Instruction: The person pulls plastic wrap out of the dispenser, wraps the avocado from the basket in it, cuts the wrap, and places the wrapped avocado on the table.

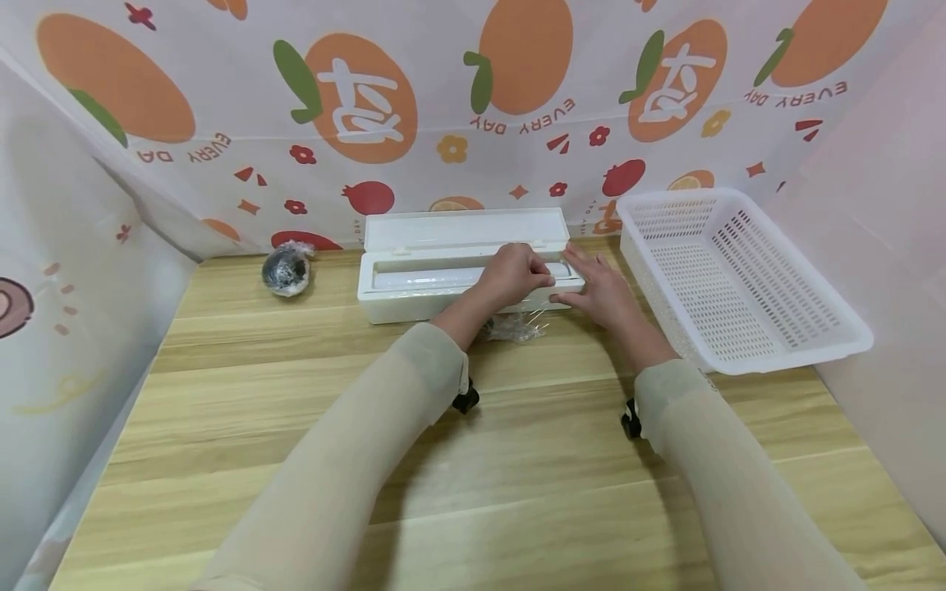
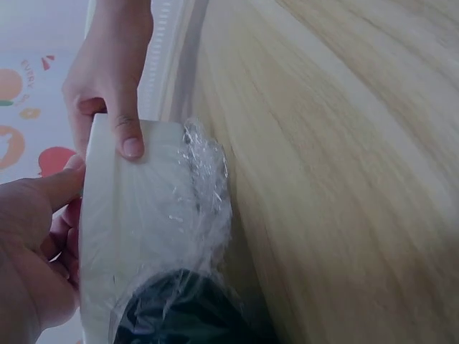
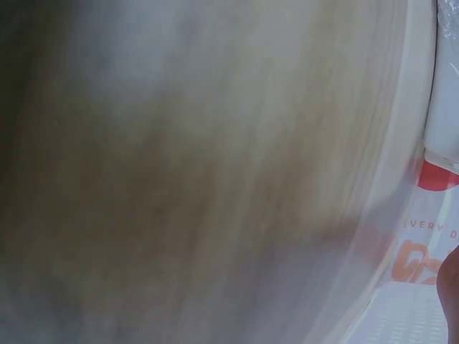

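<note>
A long white cling film box stands at the back of the table with its lid raised. Inside lies a pale roll of cling film. My left hand reaches over the box's right part, its thumb and curled fingers pinching at the film by the front rim. Around the box's right end my right hand keeps a grip, thumb on the front face in the left wrist view. A dark object wrapped in crinkled film sits before the box, mostly hidden by my left arm in the head view.
Another dark, film-wrapped round object sits at the back left. To the right, a white perforated basket stands near the wall. A fruit-printed curtain hangs behind the wooden table.
</note>
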`<action>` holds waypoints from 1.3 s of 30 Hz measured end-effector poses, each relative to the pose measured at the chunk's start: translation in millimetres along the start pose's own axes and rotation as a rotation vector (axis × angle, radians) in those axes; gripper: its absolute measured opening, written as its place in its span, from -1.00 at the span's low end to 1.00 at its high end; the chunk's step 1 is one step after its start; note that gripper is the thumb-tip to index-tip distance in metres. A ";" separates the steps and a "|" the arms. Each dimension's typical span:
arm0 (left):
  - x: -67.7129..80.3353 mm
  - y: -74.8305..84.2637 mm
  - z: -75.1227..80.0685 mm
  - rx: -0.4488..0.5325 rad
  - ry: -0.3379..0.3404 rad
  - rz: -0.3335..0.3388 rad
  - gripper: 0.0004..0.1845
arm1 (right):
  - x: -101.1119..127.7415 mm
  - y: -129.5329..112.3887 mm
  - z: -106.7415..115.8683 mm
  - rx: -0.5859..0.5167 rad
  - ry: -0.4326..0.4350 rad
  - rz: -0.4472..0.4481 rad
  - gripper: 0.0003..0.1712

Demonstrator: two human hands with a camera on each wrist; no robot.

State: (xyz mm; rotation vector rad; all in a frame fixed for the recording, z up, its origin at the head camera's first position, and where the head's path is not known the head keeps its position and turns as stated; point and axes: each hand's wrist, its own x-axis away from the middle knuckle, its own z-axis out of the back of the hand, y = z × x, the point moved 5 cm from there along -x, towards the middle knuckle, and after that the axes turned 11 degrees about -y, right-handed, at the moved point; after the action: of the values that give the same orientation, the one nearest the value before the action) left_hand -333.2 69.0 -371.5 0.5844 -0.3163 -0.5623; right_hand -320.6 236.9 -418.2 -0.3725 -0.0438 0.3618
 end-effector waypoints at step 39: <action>37.6 -32.0 20.8 0.019 0.020 -0.049 -0.83 | 3.2 -12.3 2.9 0.142 0.035 0.118 0.00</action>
State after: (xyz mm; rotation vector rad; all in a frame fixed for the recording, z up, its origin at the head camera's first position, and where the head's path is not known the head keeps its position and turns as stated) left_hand -325.0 16.1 -369.5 0.6171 -0.2892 -0.6006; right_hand -313.8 228.3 -411.1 -0.2408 0.0378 0.4720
